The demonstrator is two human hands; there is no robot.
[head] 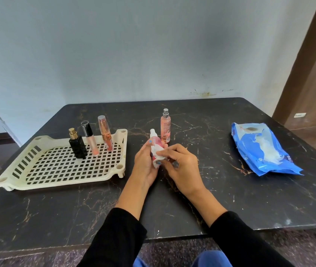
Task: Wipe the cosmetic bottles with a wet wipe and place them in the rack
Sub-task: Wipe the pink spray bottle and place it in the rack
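left hand (pixel 146 163): grips pink bottle (pixel 155 142) above table (pixel 220 199) | right hand (pixel 182 164): pinches wet wipe (pixel 158 154) against it | rack (pixel 60 166): holds 3 upright | peach spray bottle (pixel 165 127): stands just behind

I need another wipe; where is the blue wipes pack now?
The blue wipes pack lies on the table's right side, right of both hands, apart from the bottles.

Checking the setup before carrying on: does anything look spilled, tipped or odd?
Nothing spilled or tipped. Three bottles stand upright in the rack, and the peach spray bottle stands upright on the table.
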